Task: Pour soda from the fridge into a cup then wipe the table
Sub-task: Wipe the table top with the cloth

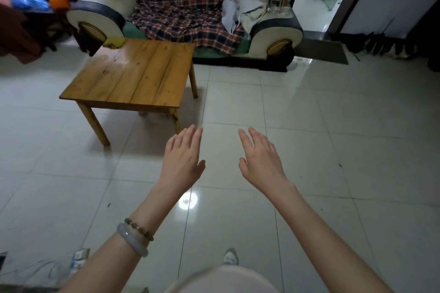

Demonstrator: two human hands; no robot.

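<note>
Head view: left hand [183, 159] and right hand [260, 160] stretched forward, palms down, fingers spread, holding nothing, over glossy pale tiled floor [309, 150]. Low square wooden plank table [133, 76] ahead-left, top bare apart from a faint wet sheen, just in front of cream-and-black sofa [273, 31] draped with red-navy plaid blanket [185, 7]. Bead bracelet [139, 229] and pale bangle [132, 240] on left wrist

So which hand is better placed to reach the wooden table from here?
Left, probably. The left hand hangs open and empty just below the wooden table's near corner. The right hand, also open and empty, is over bare floor tiles, farther from it.
</note>
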